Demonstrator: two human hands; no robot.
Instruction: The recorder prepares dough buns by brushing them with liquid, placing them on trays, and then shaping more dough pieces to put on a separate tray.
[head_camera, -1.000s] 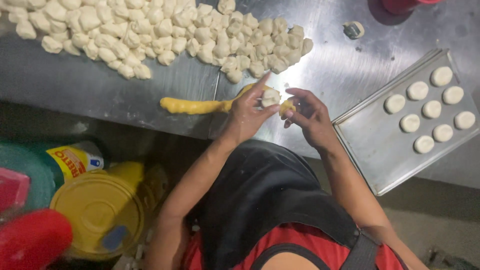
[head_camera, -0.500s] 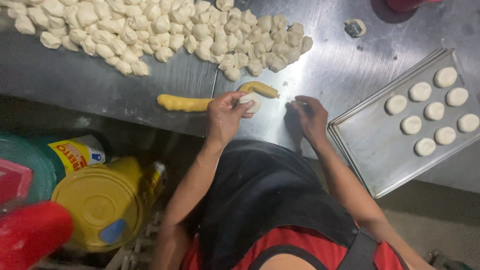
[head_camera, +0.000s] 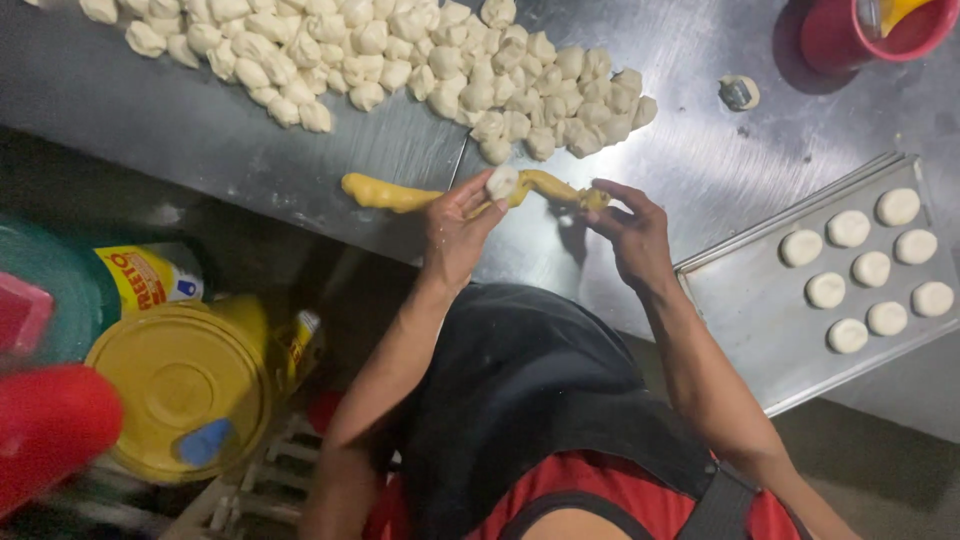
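Steel table (head_camera: 250, 130) fills the top of the view, scuffed, lit from above. Dark floor area below its front edge.

Left hand (head_camera: 455, 235): grip pinching a small white dough piece (head_camera: 502, 182) between thumb and fingertips, held against the yellow roll (head_camera: 400, 195). The roll lies on the table near the front edge, left end resting flat, right end lifted toward the hands.

Right hand (head_camera: 632, 235): grip pinched on the roll's right tip, fingers closed around a small yellow bit. Both hands sit just above the table edge, near each other, joined by the roll.

Dough pile (head_camera: 400, 60): many white pieces heaped across the table's upper left to centre, just behind the roll, not touching it as far as I can tell.

Tray (head_camera: 740, 310): metal sheet to the right of the right hand, angled, overhanging the table's front edge. Eight flat white rounds (head_camera: 870, 270) on its far end, spaced apart in rows; near end bare.

Red cup (head_camera: 870, 30) at top right corner, something yellow inside. One small stray lump (head_camera: 740, 92) left of it, well apart from the pile.

Lower left, under the table: yellow can (head_camera: 180, 385) with blue spot on its lid, a second yellow container (head_camera: 150, 280) behind it, blurred red object (head_camera: 50, 430) at the frame edge.

Person wears a black apron over a red top.
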